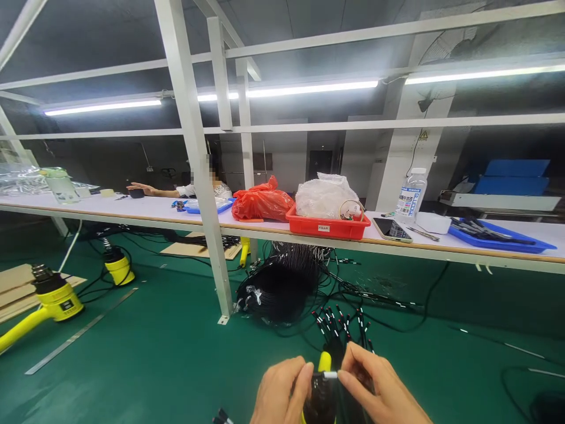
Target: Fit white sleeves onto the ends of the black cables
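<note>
My left hand [282, 391] is closed in a pinch on the black part of a thin cable. At the cable's other side, the thumb and fingers of my right hand [377, 383] pinch the end of a short white sleeve [330, 374] on it. The piece lies level between both hands. Right below it is a yellow and black heat gun [325, 360], partly hidden by my hands. Just beyond, a bunch of black cables [338, 324] with white and red tips lies on the green work surface [176, 341].
Two more heat guns [62, 300] [117, 266] and a metal ruler [82, 331] lie left. Behind, a coil of black cable [278, 291] sits by a white post [194, 141]. The raised shelf carries a red bin [329, 227] and blue tray [503, 235]. A co-worker's hand [148, 188] rests beyond.
</note>
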A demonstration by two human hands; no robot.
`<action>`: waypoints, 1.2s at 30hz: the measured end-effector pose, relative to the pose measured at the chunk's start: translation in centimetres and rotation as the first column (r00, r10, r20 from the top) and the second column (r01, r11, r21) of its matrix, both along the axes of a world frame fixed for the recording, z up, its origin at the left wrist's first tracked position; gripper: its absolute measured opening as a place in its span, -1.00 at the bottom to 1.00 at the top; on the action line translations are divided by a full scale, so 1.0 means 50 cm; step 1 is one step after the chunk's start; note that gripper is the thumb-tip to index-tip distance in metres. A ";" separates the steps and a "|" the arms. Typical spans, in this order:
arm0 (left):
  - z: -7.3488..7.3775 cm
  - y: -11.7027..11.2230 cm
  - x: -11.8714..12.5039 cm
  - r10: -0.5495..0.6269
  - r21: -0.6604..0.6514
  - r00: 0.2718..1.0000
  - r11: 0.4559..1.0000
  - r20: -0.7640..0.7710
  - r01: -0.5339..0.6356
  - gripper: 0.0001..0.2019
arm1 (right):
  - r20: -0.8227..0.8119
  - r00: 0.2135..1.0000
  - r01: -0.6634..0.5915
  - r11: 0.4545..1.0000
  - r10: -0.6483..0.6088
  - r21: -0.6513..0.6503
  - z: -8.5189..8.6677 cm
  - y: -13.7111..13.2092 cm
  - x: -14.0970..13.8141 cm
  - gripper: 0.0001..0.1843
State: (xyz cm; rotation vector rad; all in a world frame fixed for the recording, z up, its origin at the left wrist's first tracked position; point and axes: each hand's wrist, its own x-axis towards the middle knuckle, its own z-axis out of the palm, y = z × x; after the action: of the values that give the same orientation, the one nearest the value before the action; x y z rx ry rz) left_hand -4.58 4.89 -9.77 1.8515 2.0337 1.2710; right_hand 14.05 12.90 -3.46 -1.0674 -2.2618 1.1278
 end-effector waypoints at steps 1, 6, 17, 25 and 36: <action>0.001 0.004 -0.001 -0.012 -0.008 1.000 1.000 -0.009 0.011 -0.57 | -0.015 1.000 -0.002 1.000 0.002 -0.008 -0.003 0.002 -0.002 -0.75; -0.013 0.014 -0.009 -0.077 -0.110 0.997 0.991 -0.031 0.073 -0.54 | -0.058 0.998 -0.014 0.997 0.010 -0.071 -0.030 0.006 -0.008 -0.77; -0.046 0.029 0.007 0.002 -0.058 0.996 0.998 0.087 0.003 -0.52 | -0.083 0.997 -0.004 1.000 0.002 -0.029 -0.049 0.014 -0.019 -0.77; -0.057 0.037 -0.004 -0.072 -0.046 0.990 0.996 0.120 0.078 -0.56 | -0.077 0.997 0.019 1.000 -0.020 -0.015 -0.074 0.021 -0.020 -0.80; -0.089 0.039 -0.003 0.064 -0.004 0.998 0.998 -0.018 -0.064 -0.53 | 0.024 0.996 0.083 0.996 -0.084 0.026 -0.067 0.022 -0.012 -0.69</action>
State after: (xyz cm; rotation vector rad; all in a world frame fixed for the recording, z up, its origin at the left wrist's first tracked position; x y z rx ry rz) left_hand -4.73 6.84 -14.20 1.8156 2.1200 1.2679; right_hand 13.47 13.99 -6.80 -1.1611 -2.2221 1.0560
